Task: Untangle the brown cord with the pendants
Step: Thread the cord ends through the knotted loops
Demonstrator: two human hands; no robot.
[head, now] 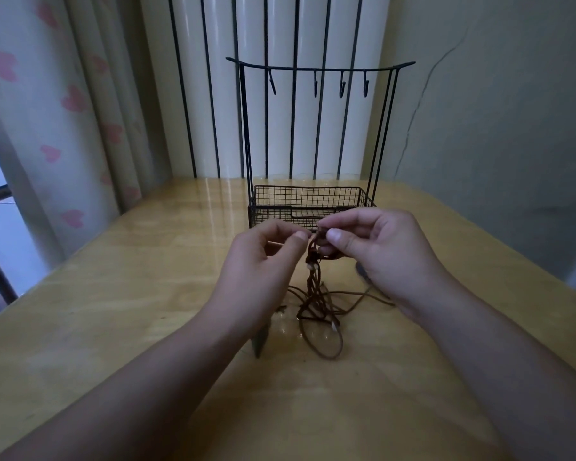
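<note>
black wire rack [310, 201] stands just behind both hands pinching brown cord [313, 287].

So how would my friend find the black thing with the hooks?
Look at the far end of the wooden table, just beyond the two hands. There stands a black wire rack: a mesh basket below, a tall frame above. Only it carries a row of hooks.
</note>
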